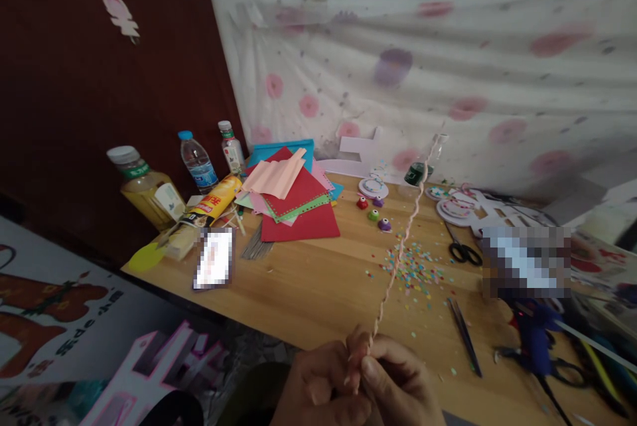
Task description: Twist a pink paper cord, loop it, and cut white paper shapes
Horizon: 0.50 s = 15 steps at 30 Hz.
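The left hand (313, 383) and the right hand (405, 383) are sitting side by side over the near edge of the worktop (298, 293). The fingers (377, 376) of both hands are pinching the lower end of a twisted pale-pink strand (407, 230). The strand is rising from between the fingertips and leaning forward and to the right, with a short tip poking out below them.

Ahead of the fingers, confetti (418, 273) is lying scattered, and 4 small big-eyed figures (373, 215) are standing beyond it. To the right of the fingers, tweezers (465, 336) are lying nearest, a blue glue gun (535, 340) is resting farther out, and black-handled scissors (465, 253) are lying beyond the tweezers. Ahead and to the left of the fingers, pale-pink crepe paper (275, 175) is topping a pile of coloured sheets (301, 228). Farther left of the fingers, 3 bottles (199, 164) are standing beside a yellow-and-black packet (213, 204).
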{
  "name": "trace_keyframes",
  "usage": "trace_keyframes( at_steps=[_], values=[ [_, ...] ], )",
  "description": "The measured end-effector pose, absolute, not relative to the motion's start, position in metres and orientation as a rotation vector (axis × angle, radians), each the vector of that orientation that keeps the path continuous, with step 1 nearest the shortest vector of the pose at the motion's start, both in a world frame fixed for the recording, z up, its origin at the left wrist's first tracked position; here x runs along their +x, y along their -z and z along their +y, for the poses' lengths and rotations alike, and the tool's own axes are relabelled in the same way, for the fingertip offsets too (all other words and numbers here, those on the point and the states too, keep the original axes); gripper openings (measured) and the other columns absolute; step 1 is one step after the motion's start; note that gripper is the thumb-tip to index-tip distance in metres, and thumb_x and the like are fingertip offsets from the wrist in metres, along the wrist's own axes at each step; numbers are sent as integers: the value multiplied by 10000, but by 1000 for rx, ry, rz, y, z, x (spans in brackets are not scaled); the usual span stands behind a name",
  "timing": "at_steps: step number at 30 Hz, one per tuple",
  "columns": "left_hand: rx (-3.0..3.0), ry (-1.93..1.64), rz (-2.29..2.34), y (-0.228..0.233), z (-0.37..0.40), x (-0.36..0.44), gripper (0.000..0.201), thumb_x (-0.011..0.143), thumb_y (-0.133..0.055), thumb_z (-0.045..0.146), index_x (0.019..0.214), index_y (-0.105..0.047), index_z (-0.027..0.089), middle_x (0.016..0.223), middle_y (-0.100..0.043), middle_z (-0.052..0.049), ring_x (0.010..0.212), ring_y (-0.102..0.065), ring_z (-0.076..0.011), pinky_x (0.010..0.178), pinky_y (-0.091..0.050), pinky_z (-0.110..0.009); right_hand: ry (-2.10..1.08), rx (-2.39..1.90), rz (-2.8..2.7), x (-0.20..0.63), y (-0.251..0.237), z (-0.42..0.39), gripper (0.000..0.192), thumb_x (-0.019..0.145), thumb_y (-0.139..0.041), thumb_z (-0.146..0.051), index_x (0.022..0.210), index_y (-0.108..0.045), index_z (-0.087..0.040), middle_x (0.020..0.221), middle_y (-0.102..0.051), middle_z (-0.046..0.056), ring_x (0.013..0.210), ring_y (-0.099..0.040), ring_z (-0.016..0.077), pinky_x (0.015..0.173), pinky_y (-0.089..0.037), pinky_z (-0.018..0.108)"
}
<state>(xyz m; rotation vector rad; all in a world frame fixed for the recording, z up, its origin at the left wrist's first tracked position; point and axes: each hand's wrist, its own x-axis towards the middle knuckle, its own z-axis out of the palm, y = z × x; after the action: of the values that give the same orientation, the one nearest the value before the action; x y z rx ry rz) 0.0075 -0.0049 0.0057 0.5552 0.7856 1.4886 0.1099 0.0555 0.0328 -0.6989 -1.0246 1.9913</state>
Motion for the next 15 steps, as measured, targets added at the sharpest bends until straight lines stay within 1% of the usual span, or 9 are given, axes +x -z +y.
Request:
trace_keyframes(
  at_steps=[2, 4, 7, 9, 11, 15],
  values=[
    [578, -1590, 773, 3, -3, 11, 359, 646, -837, 388, 594, -542, 191, 734, -499, -1, 900, -565, -200, 763, -440, -304, -2005, -627, -1085, 110, -28, 58, 128, 743, -806, -394, 721, -797, -268, 605, -686, 21, 566, -613, 122, 550, -490, 206],
    [661, -1674, 769, 13, -2, 12, 313, 688, -809, 364, 604, -558, 196, 688, -491, 15, 843, -577, -183, 791, -444, -324, -2010, -570, -1136, 111, -24, 60, 81, 768, -790, -368, 750, -802, -290, 619, -698, 20, 575, -624, 128, 562, -511, 218],
    [826, -1756, 822, 24, -2, 12, 246, 738, -771, 344, 634, -599, 202, 687, -517, 16, 740, -574, -153, 765, -449, -323, -1977, -565, -1123, 110, -17, 63, 48, 735, -818, -334, 747, -800, -292, 646, -707, 22, 543, -620, 132, 539, -525, 239],
    [862, -1767, 879, 23, -4, 11, 263, 761, -754, 359, 615, -604, 199, 705, -536, 11, 703, -562, -134, 737, -443, -309, -1947, -566, -1104, 110, -13, 64, 70, 694, -847, -316, 728, -795, -283, 652, -702, 22, 530, -617, 136, 504, -516, 236],
    [849, -1746, 920, 18, -6, 11, 294, 766, -750, 384, 593, -603, 197, 720, -549, 6, 711, -563, -131, 732, -434, -302, -1931, -574, -1100, 111, -11, 66, 90, 671, -861, -304, 713, -788, -271, 646, -688, 18, 534, -612, 134, 497, -507, 228],
    [840, -1712, 989, 6, -6, 13, 306, 772, -750, 396, 598, -595, 197, 726, -553, 0, 731, -559, -134, 732, -420, -294, -1948, -579, -1115, 114, -9, 70, 93, 683, -850, -291, 699, -767, -254, 615, -635, -2, 537, -575, 121, 509, -487, 216]
  ],
)
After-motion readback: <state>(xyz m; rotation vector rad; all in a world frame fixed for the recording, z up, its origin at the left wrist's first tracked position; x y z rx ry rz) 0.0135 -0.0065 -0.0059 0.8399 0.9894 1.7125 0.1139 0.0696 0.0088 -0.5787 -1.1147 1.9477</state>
